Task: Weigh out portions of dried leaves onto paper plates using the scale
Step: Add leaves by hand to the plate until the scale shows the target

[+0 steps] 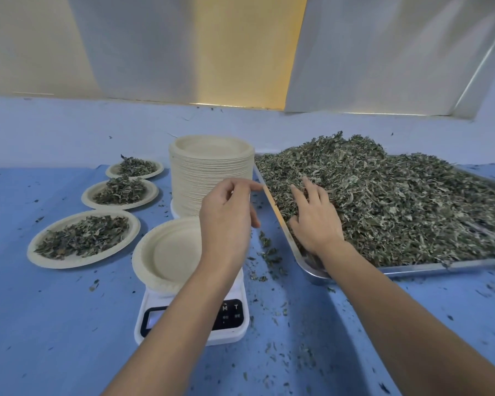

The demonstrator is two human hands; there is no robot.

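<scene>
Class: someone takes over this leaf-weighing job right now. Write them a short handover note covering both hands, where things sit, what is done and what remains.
Left hand: open, holding nothing, above the empty plate on the scale.
Right hand: open, fingers spread in the leaves on the metal tray.
Spare plates: stacked behind the scale.
Done: three filled plates in a row on the left.
Left: fill the scale's plate to weight, set it aside, repeat. The display is unreadable.
</scene>
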